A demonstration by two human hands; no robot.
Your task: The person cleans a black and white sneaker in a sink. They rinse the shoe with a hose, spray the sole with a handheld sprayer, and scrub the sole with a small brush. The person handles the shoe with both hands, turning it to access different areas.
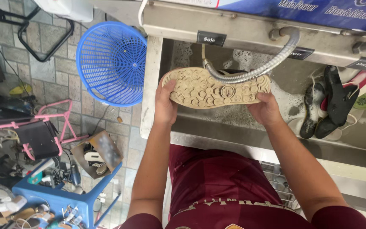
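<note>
Shoe [219,88] held sole-up over the foamy sink [234,127], left hand [165,104] fingers clamped on its 9 o'clock end, right hand [267,109] on the 3 o'clock end. Hose [255,73] crosses above the sole; tread looks pale, likely mid-wash. Dark shoes [331,106] wait at 3 o'clock, unrinsed.

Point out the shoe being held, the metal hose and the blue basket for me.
shoe [217,89], head view, middle of its tan upturned sole.
metal hose [272,63], head view, on the curved ribbed stretch above the sole.
blue basket [111,63], head view, on its inner mesh wall.
</note>
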